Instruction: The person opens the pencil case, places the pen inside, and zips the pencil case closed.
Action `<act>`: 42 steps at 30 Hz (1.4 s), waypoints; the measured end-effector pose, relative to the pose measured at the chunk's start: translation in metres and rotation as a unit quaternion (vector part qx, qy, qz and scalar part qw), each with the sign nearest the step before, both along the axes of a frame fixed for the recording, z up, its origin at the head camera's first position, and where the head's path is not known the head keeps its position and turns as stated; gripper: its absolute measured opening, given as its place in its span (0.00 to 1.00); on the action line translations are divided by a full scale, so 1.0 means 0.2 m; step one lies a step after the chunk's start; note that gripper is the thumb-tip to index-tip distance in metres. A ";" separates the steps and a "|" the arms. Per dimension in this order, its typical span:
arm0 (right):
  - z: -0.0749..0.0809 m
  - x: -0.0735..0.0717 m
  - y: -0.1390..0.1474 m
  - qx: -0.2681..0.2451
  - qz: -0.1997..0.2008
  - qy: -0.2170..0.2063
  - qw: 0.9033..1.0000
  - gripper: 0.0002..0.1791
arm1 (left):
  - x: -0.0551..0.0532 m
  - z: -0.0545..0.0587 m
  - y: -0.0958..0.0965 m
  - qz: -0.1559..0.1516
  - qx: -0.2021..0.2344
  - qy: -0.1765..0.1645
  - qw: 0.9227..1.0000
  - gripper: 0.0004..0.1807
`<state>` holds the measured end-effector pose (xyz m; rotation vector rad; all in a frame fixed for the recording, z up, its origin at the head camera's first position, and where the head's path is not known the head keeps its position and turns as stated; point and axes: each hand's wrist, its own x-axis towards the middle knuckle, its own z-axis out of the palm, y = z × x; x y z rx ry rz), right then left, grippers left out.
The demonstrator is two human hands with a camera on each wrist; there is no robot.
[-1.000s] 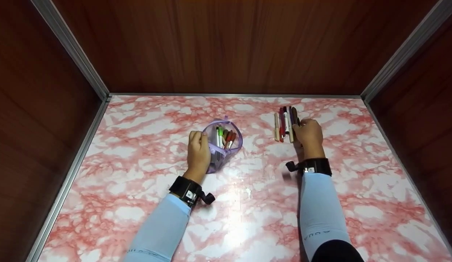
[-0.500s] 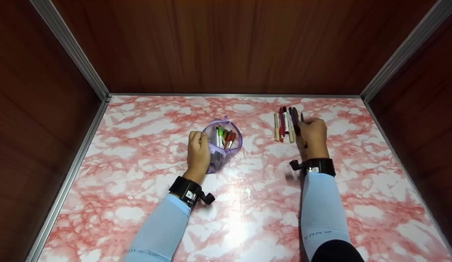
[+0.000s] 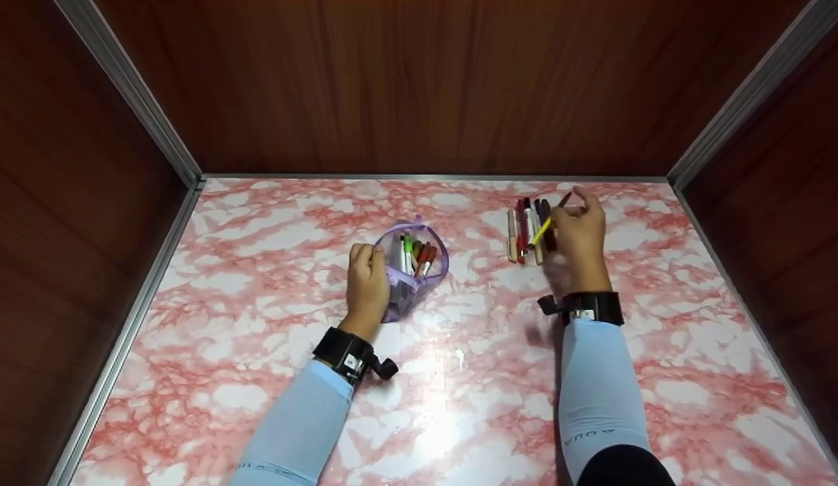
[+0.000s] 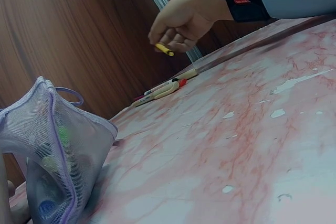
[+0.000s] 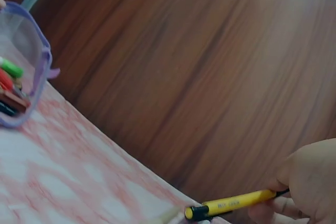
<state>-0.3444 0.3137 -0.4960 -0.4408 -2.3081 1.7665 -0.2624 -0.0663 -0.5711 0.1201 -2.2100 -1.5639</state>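
Observation:
My left hand (image 3: 369, 280) grips the left rim of a purple mesh pencil case (image 3: 446, 260), which stands with its mouth open. Green, red and brown pens (image 3: 427, 256) stick up inside it. Over the right end of a row of pens, my right hand (image 3: 582, 233) pinches a yellow pen (image 5: 239, 201) with a black end. The pen slants down to the left, and its darker tip passes behind the fingers. In the left wrist view, this yellow pen (image 4: 164, 50) is raised above the pens on the table. Part of the case is hidden by my left hand.
Several pens (image 3: 522, 229), beige, red, white and dark, lie side by side on the red-and-white marbled table (image 3: 459, 405). A brown wood-grain panel (image 3: 432, 88) closes off the back, and similar panels with metal corner strips stand at both sides.
My right hand has picked the yellow pen up from the right end of the row and turned it aslant, index finger lifted. The left hand and the pencil case have stayed put.

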 end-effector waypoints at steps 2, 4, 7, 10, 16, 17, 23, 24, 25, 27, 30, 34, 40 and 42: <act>0.00 0.00 -0.04 -0.013 0.012 0.021 1.000 0.38 | 0.00 0.00 0.00 -0.002 0.001 0.005 1.000 0.16; 0.00 0.00 -0.09 -0.026 0.023 0.040 0.999 0.36 | 0.00 0.00 0.00 -0.003 0.001 0.009 1.000 0.16; 0.00 0.00 -0.17 -0.042 0.045 0.055 0.997 0.36 | 0.00 0.00 0.00 -0.002 0.000 0.011 1.000 0.16; -0.01 0.00 -0.25 -0.046 0.070 0.057 0.995 0.36 | 0.00 0.00 0.00 -0.002 0.002 0.009 1.000 0.16; 0.00 0.03 -0.42 -0.052 0.115 0.063 0.990 0.33 | 0.00 -0.01 -0.01 0.001 0.003 0.006 1.000 0.16; 0.00 0.03 -0.45 -0.060 0.120 0.070 0.988 0.32 | 0.00 -0.01 -0.01 0.002 0.002 0.005 1.000 0.16; -0.02 0.06 -0.61 -0.107 0.147 0.120 0.976 0.30 | 0.00 -0.01 0.00 0.004 -0.003 0.005 1.000 0.16; -0.02 0.06 -0.64 -0.110 0.154 0.122 0.974 0.30 | 0.00 -0.01 0.00 0.004 -0.003 0.005 1.000 0.16; -0.03 0.07 -0.66 -0.109 0.159 0.121 0.974 0.30 | 0.00 -0.01 0.00 0.005 -0.004 0.004 1.000 0.16; -0.05 0.08 -0.71 -0.102 0.174 0.109 0.973 0.29 | 0.00 -0.01 0.00 0.007 -0.005 0.004 1.000 0.16; -0.08 0.11 -0.76 -0.077 0.199 0.078 0.974 0.25 | 0.00 -0.01 0.00 0.009 -0.007 0.006 1.000 0.16; -0.11 0.13 -0.83 -0.052 0.249 0.045 0.966 0.19 | 0.00 -0.01 -0.01 0.009 -0.006 0.011 1.000 0.16; -0.17 0.16 -0.89 -0.015 0.297 0.038 0.954 0.23 | 0.00 -0.01 -0.01 0.011 -0.004 0.010 1.000 0.16; -0.18 0.16 -0.90 0.003 0.298 0.050 0.953 0.25 | 0.00 -0.01 -0.01 0.013 -0.004 0.007 1.000 0.15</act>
